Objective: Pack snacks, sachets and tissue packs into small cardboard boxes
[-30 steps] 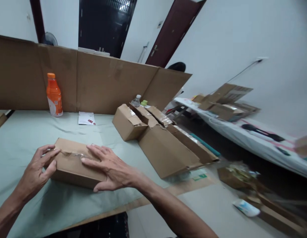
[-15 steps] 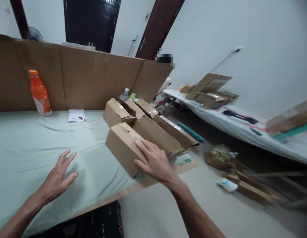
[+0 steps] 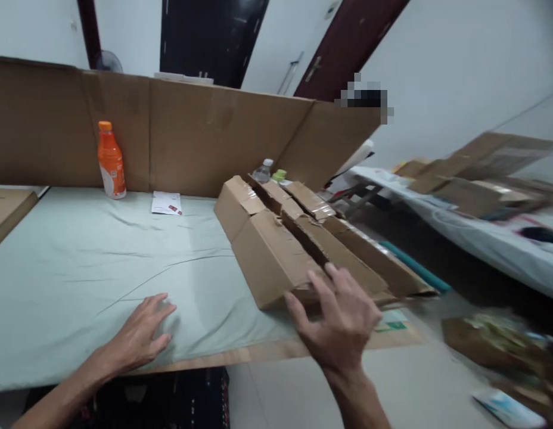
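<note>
My right hand [image 3: 336,313] is at the near end of a brown cardboard box [image 3: 280,250], fingers spread and thumb apart. Its fingertips overlap the box's end; I cannot tell whether they press on it. The box lies on its side, lined up against other cardboard boxes [image 3: 361,256] at the right of the table. Over the pale green cloth [image 3: 191,238], my left hand [image 3: 145,333] hovers or rests lightly with fingers stretched out and holds nothing.
An orange bottle [image 3: 111,164] and a white paper packet [image 3: 165,203] are near the cardboard partition [image 3: 223,137]. Behind the boxes is a clear bottle [image 3: 263,171]. At the left edge lies another flat cardboard piece [image 3: 11,211]. A second table [image 3: 406,205] stands to the right.
The box under my right hand has moved back and right, now lined up against the others. My right hand has slid to its near end. The view has turned left.
</note>
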The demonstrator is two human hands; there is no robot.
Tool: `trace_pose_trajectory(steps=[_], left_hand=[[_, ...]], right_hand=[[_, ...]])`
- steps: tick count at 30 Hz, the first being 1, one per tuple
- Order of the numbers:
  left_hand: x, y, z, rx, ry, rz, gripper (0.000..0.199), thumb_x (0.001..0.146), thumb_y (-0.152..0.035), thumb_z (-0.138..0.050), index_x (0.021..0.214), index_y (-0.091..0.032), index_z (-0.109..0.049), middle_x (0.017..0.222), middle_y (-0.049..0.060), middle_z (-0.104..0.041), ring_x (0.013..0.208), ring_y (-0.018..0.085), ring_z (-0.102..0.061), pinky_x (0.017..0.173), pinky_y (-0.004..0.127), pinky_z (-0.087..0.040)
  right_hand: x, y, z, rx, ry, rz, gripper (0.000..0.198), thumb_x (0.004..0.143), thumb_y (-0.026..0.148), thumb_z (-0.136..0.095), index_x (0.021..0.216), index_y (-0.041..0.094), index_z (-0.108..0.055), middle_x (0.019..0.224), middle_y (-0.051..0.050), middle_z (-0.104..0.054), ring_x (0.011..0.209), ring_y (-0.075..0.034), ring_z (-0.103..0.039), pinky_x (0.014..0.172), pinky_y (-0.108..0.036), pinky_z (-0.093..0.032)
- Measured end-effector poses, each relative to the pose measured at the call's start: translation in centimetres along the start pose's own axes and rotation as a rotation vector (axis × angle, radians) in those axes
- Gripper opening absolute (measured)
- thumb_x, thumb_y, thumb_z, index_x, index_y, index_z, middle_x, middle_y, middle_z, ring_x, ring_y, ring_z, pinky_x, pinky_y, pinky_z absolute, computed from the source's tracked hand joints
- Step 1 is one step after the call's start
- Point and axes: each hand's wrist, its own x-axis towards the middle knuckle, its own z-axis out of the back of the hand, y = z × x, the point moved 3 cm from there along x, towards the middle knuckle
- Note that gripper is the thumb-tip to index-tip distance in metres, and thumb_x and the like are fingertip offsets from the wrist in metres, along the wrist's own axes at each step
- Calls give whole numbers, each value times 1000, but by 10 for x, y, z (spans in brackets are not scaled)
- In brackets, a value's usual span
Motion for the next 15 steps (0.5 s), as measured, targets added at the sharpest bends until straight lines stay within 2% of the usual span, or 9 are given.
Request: trace_pose_trajectory(steps=[3,7,10,12,15], left_hand=[[-7,-6,-19,-1,15,5,49,84,-18,-65,133,-20,-64,153,18,-52,144,40,-46,117,65,-41],[-15,-13,-39,-11,1,10,52,82,-15,-65,134,-20,-63,160,18,-44,151,41,-35,123,67,-29],[-20,-12,-48,-36,-30,18,50,82,-19,-67,132,-20,-65,159,17,-46,152,39,-36,126,63,-27],[-22,-10,-53,-56,-60,25,48,81,-21,-70,128,-18,-67,156,18,-50,150,39,-38,126,61,-27],[-23,-8,-58,-77,-102,19,42,81,-26,-73,122,-18,-71,152,17,-54,148,38,-42,126,58,-27]], right_hand=[[-10,2,11,42,19,-12,46,97,41,-57,137,19,-62,149,-25,-56,134,-46,-56,105,-62,-43],[9,-18,0,1,23,-130,69,96,57,-50,146,10,-54,143,-31,-58,131,-52,-55,99,-69,-45],[22,-37,-25,52,107,-145,74,91,71,-45,133,14,-65,125,-29,-68,117,-55,-62,85,-71,-49],[23,-51,-40,98,158,-186,73,85,77,-47,121,18,-72,108,-26,-73,103,-53,-67,73,-66,-51],[20,-70,-54,182,194,-252,53,78,76,-58,103,32,-75,80,-18,-72,76,-43,-69,58,-53,-48]])
